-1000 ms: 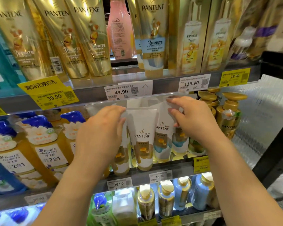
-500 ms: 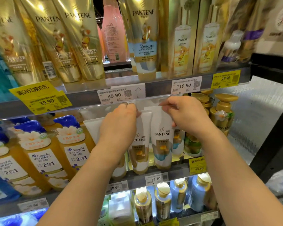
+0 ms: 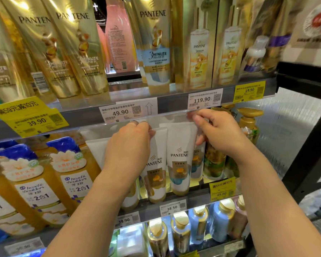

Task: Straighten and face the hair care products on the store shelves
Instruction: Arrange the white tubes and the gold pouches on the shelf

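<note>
Several white Pantene tubes stand cap-down on the middle shelf (image 3: 176, 198). My left hand (image 3: 130, 145) pinches the top edge of the white tube with the gold label (image 3: 157, 175). My right hand (image 3: 217, 134) pinches the top right corner of the white tube with the blue label (image 3: 180, 158), which faces front. A further white tube (image 3: 97, 151) leans to the left, partly behind my left wrist. Another tube (image 3: 197, 164) is mostly hidden behind the blue-label one.
Gold pump bottles (image 3: 248, 125) stand right of my right hand. Head & Shoulders bottles (image 3: 70, 175) fill the left of the shelf. Gold Pantene tubes (image 3: 154, 49) and boxes (image 3: 198, 45) line the upper shelf; small bottles (image 3: 180, 232) sit below. A dark frame (image 3: 308, 164) bounds the right.
Both hands have risen from the tubes' bodies to their top edges. The two front tubes now stand closer together and more upright, labels forward.
</note>
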